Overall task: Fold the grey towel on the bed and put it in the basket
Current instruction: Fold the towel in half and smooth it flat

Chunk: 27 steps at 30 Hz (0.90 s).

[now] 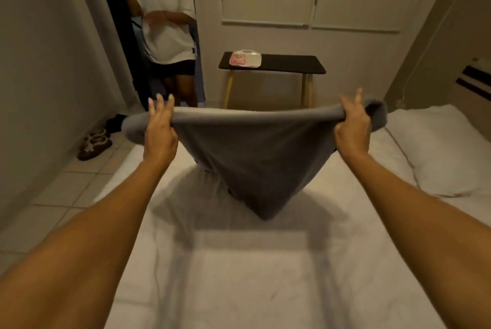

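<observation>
The grey towel [252, 158] hangs stretched between both my hands above the white bed [239, 275]. My left hand [159, 129] pinches its upper edge on the left, with a loose corner drooping past it. My right hand [352, 126] grips the upper edge on the right, and another corner flops over behind it. The towel sags into a point whose tip rests on or just above the sheet. No basket is in view.
A white pillow [438, 148] lies at the right of the bed. A black-topped side table [273, 63] with a white pack [245, 58] stands beyond the foot. A person in a white shirt [164, 23] stands in the doorway. Shoes [94, 144] lie on the tiled floor.
</observation>
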Each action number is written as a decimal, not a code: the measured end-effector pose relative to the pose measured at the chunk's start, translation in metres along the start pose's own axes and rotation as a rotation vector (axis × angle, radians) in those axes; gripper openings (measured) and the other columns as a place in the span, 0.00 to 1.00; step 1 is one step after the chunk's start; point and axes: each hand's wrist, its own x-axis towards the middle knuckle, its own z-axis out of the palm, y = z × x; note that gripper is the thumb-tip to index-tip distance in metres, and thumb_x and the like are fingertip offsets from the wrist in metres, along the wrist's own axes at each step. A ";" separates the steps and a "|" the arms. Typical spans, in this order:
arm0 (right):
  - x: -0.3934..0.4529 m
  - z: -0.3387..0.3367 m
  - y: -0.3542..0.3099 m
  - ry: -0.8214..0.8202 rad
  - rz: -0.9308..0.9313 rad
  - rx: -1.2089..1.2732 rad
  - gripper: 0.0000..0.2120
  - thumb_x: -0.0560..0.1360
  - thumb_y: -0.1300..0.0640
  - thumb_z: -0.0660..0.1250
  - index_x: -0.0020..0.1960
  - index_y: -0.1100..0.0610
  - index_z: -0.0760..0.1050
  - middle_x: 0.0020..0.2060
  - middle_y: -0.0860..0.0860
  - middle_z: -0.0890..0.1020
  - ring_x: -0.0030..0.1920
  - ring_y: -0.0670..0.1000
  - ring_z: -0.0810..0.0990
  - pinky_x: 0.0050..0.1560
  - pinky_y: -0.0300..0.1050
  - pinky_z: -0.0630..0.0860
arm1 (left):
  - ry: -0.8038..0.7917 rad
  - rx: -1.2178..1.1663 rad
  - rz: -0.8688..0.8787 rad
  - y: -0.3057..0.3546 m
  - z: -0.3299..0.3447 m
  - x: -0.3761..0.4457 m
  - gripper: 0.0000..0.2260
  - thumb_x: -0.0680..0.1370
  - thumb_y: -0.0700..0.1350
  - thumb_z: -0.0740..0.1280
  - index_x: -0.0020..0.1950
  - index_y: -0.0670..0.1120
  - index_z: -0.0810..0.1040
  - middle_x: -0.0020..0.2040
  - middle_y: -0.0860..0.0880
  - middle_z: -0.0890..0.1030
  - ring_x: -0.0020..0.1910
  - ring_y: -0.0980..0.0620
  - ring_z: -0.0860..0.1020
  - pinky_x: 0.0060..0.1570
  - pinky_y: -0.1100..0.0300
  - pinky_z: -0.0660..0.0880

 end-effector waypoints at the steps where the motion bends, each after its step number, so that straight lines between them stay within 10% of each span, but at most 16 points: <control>1: -0.024 0.008 0.020 -0.062 0.020 -0.048 0.28 0.75 0.71 0.57 0.73 0.56 0.64 0.77 0.54 0.54 0.73 0.61 0.62 0.72 0.54 0.62 | -0.072 0.030 -0.009 -0.016 0.009 -0.024 0.30 0.78 0.27 0.55 0.77 0.47 0.57 0.79 0.45 0.53 0.78 0.45 0.47 0.75 0.50 0.53; 6: -0.164 0.038 0.122 -0.317 0.108 -0.232 0.27 0.75 0.71 0.59 0.73 0.58 0.63 0.76 0.57 0.55 0.64 0.66 0.72 0.58 0.59 0.73 | -0.324 0.140 -0.051 -0.080 0.053 -0.149 0.26 0.79 0.32 0.59 0.76 0.43 0.60 0.78 0.42 0.56 0.78 0.43 0.51 0.75 0.47 0.55; 15: -0.389 0.057 0.252 -0.747 0.316 -0.431 0.24 0.81 0.57 0.54 0.76 0.51 0.55 0.77 0.53 0.51 0.71 0.62 0.64 0.68 0.58 0.66 | -0.751 0.191 -0.020 -0.187 0.103 -0.375 0.25 0.81 0.32 0.52 0.77 0.43 0.55 0.78 0.44 0.54 0.78 0.46 0.48 0.75 0.48 0.56; 22: -0.463 0.081 0.301 -0.748 0.227 -0.643 0.27 0.79 0.56 0.58 0.76 0.44 0.54 0.77 0.58 0.46 0.65 0.66 0.70 0.51 0.58 0.76 | -0.816 0.357 0.000 -0.228 0.132 -0.450 0.27 0.78 0.30 0.54 0.77 0.41 0.53 0.78 0.41 0.55 0.78 0.43 0.51 0.72 0.47 0.63; 27: -0.463 0.093 0.316 -0.733 0.096 -0.851 0.29 0.78 0.51 0.61 0.76 0.48 0.55 0.76 0.63 0.49 0.71 0.66 0.59 0.64 0.60 0.63 | -0.789 0.668 -0.009 -0.219 0.146 -0.452 0.30 0.80 0.43 0.60 0.78 0.43 0.49 0.78 0.39 0.53 0.75 0.39 0.57 0.69 0.44 0.64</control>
